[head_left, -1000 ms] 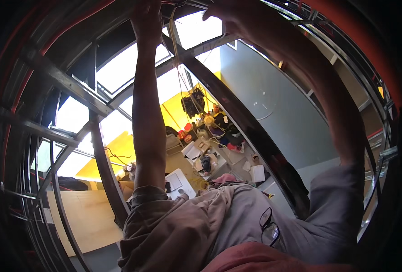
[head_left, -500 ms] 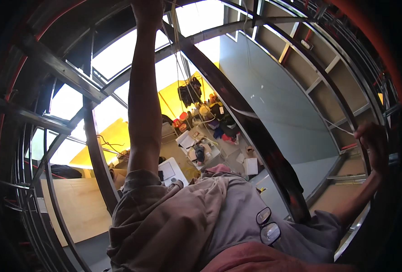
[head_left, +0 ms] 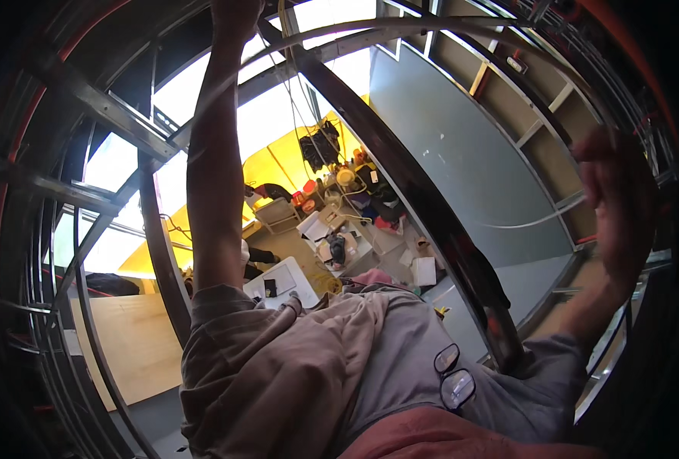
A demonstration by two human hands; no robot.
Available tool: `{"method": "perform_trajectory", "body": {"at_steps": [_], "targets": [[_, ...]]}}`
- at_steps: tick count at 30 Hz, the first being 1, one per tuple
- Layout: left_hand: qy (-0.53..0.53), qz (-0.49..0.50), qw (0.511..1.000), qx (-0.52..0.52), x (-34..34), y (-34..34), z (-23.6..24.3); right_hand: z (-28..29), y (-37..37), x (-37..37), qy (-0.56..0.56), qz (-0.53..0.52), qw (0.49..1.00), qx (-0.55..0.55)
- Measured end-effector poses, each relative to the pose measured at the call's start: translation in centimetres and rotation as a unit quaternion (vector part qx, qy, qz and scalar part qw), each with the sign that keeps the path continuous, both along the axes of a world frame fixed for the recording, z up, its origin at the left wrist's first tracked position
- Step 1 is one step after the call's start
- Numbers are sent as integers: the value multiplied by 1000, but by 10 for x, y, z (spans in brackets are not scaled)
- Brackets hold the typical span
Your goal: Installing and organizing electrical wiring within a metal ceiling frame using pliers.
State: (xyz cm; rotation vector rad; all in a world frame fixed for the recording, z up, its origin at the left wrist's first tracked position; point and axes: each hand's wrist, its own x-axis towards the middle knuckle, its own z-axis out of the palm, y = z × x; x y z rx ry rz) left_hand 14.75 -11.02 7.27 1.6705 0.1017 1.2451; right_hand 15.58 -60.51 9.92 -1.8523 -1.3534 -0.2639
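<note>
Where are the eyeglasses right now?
In the head view, the eyeglasses lie against the front of the person's grey shirt, below and right of the picture's centre, just left of the dark post's lower end.

Could pass between the left forearm (head_left: 215,168) and the slanting dark beam (head_left: 412,183), though only around hanging cords (head_left: 287,57) in that gap. Blocked at far left by crossing metal bars (head_left: 110,115). Roomier between beam and right hand (head_left: 621,203) (save for a thin pale strand (head_left: 525,226)), before a grey panel (head_left: 450,145).
</note>
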Motion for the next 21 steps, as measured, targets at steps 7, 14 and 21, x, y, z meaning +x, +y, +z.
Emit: {"method": "perform_trajectory", "body": {"at_steps": [7,14,21], "targets": [[-25,-30,999,-4,-25,-13,2,-31,128,-87,-123,309,934,133],[33,-90,993,-71,-53,-18,-15,-78,144,-106,57,485,835,-255],[-10,-222,958,-182,-88,-18,-27,-73,154,-87,-31,448,888,-102]]}}
